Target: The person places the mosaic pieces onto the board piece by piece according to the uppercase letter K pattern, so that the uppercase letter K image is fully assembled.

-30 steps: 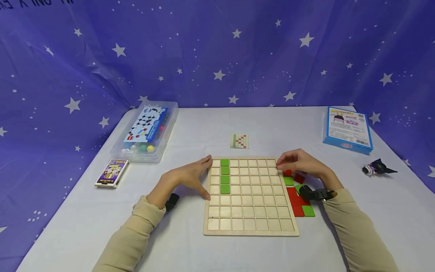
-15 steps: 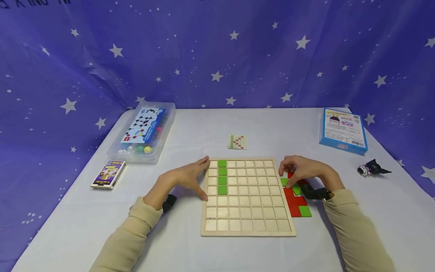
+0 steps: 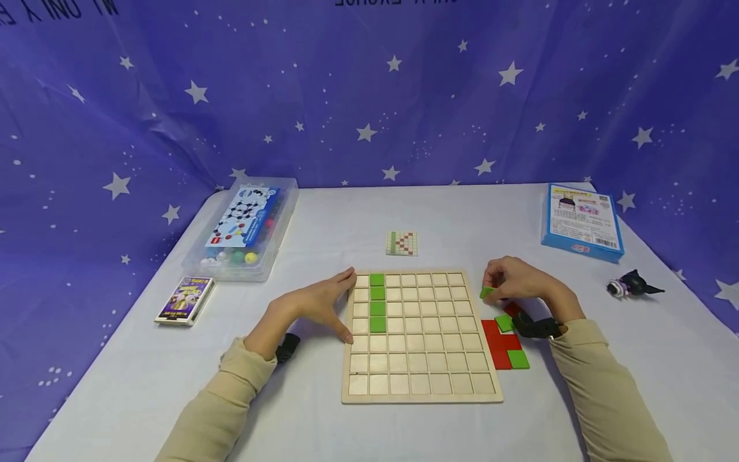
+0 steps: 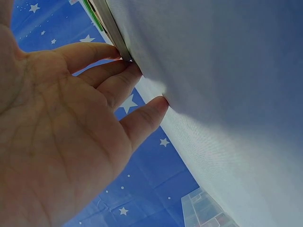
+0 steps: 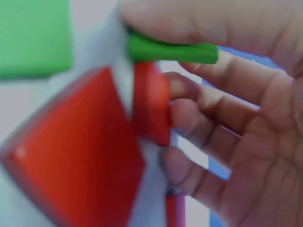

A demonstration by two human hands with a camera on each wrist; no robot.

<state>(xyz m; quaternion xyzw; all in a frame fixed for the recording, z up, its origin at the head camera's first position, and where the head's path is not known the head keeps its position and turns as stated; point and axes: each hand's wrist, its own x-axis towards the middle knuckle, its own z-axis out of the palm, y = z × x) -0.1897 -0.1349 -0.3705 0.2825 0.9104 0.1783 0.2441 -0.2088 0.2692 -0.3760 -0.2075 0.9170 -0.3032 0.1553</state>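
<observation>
In the head view, a wooden grid board [image 3: 427,346] lies in the middle of the table. Four or fewer columns aside, several green tiles [image 3: 378,308] fill part of its second column. My left hand [image 3: 317,305] is spread along the board's left edge, thumb and fingers touching it. Just past the right edge, my right hand [image 3: 516,279] pinches a green square tile [image 3: 487,292] between thumb and fingers. The right wrist view shows that tile [image 5: 173,49] edge-on under the thumb, with a red tile [image 5: 80,151] below. Red tiles [image 3: 499,346] and green ones lie right of the board.
Behind the board lies a small pattern card [image 3: 401,244] with green and red squares. A clear plastic case [image 3: 245,224] and a purple card box [image 3: 185,300] sit at left. At right are a blue box [image 3: 583,221] and a small black-and-white figure [image 3: 632,284].
My right hand moves from the board's upper right corner to the loose tiles, takes a green one and lifts it slightly away. The left hand stays at the board's edge.
</observation>
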